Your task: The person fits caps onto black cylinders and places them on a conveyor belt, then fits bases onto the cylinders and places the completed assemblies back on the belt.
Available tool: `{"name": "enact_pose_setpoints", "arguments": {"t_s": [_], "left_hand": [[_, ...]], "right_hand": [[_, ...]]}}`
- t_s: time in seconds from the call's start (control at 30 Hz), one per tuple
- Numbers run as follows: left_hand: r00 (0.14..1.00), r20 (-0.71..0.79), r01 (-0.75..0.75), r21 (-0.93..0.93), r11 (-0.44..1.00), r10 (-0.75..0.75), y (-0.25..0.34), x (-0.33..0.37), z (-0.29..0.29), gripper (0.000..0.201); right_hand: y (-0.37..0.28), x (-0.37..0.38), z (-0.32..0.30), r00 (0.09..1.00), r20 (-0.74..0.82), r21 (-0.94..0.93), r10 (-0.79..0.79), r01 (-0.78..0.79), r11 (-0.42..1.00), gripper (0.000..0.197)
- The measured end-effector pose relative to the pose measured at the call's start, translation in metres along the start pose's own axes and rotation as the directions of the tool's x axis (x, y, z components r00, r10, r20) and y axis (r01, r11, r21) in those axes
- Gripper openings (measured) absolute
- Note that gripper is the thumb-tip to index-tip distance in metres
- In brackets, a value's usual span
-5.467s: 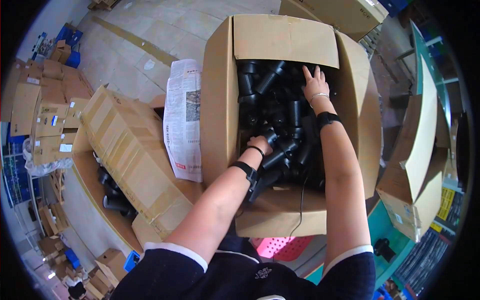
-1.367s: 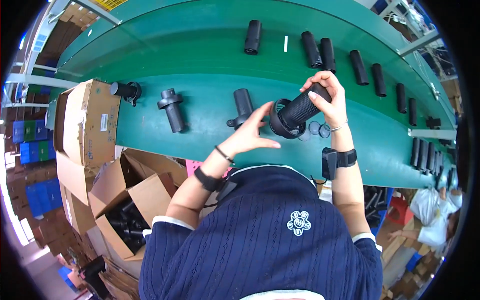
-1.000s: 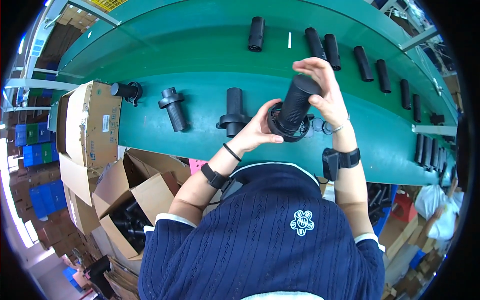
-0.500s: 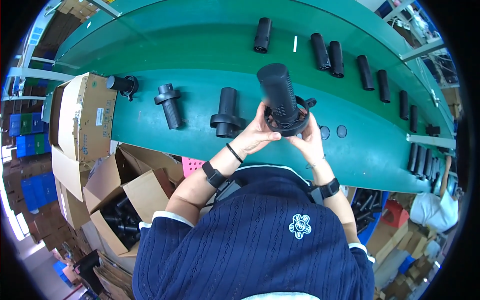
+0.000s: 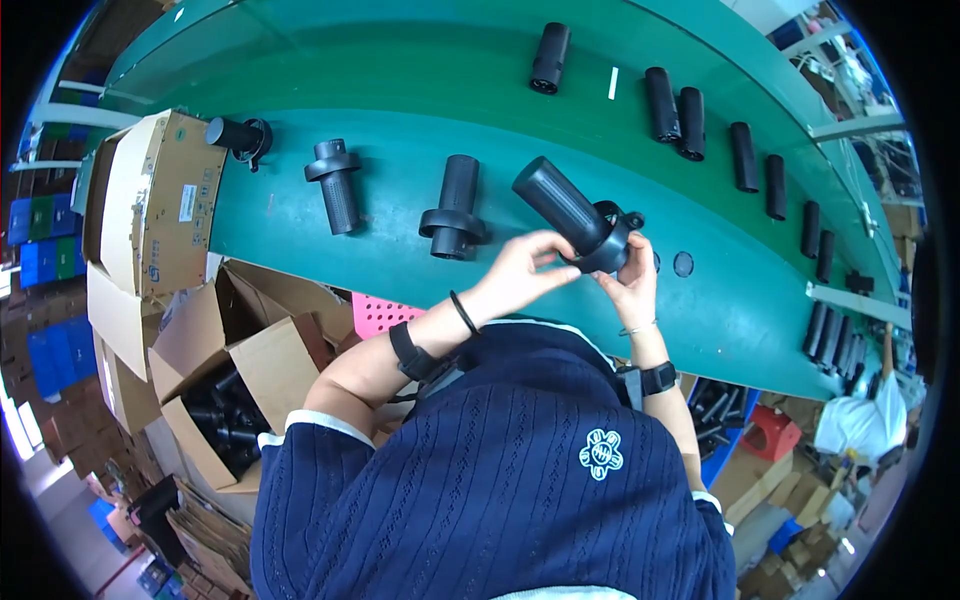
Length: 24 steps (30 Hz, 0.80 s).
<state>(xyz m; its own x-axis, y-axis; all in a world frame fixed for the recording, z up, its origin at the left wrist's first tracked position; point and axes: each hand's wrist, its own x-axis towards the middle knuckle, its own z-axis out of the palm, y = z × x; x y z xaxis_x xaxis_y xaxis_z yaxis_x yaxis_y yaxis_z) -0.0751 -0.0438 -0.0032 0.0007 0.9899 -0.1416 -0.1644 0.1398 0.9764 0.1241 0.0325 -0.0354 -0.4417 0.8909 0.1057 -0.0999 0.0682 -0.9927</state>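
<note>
Between my hands is a black microphone, a perforated cylinder set in a round ring mount, held over the green bench. Its long end tilts up and to the left. My left hand has thumb and fingers closed at the left side of the ring. My right hand grips the ring's right side near a small side knob. Past my right fingers lies a small dark disc, with another partly hidden beside it. To the left, a similar ringed microphone rests on the bench.
Further left are another ringed microphone and one beside a cardboard box. Several plain black cylinders stand along the green belt beyond the bench. An open carton of black parts sits at lower left, a pink perforated stool near the bench edge.
The microphone has tipped from nearly upright to a leftward slant, and sits lower. My left hand has shifted on the ring, its fingers now drawn toward the thumb. The whole view shifted slightly.
</note>
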Motion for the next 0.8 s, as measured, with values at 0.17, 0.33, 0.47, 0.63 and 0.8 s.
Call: {"name": "enact_pose_setpoints", "arguments": {"t_s": [0.17,0.33,0.47,0.63,0.8], "left_hand": [[0.959,0.049,-0.279,0.357,0.891,0.280,0.012,-0.009,0.004,0.020],[0.933,0.058,-0.346,0.421,0.838,0.356,0.005,-0.007,0.000,0.022],[0.964,0.041,-0.259,0.387,0.885,0.264,0.001,-0.006,-0.004,0.024],[0.992,-0.122,-0.018,0.190,0.982,0.042,-0.004,0.003,-0.012,0.028],[0.911,-0.052,-0.314,0.555,0.770,0.409,0.012,-0.001,-0.009,0.029]], "right_hand": [[0.000,0.005,0.008,0.994,0.021,0.037,0.104,-0.105,0.994,0.068],[0.006,0.010,0.013,0.998,0.038,-0.035,0.056,-0.054,0.998,0.070],[0.011,0.011,0.008,0.996,0.057,-0.082,0.066,-0.062,0.995,0.072],[0.007,0.018,0.006,0.970,0.099,-0.090,0.223,-0.215,0.973,0.069],[0.006,0.021,0.017,0.930,0.115,0.465,0.350,-0.362,0.808,0.062]]}}
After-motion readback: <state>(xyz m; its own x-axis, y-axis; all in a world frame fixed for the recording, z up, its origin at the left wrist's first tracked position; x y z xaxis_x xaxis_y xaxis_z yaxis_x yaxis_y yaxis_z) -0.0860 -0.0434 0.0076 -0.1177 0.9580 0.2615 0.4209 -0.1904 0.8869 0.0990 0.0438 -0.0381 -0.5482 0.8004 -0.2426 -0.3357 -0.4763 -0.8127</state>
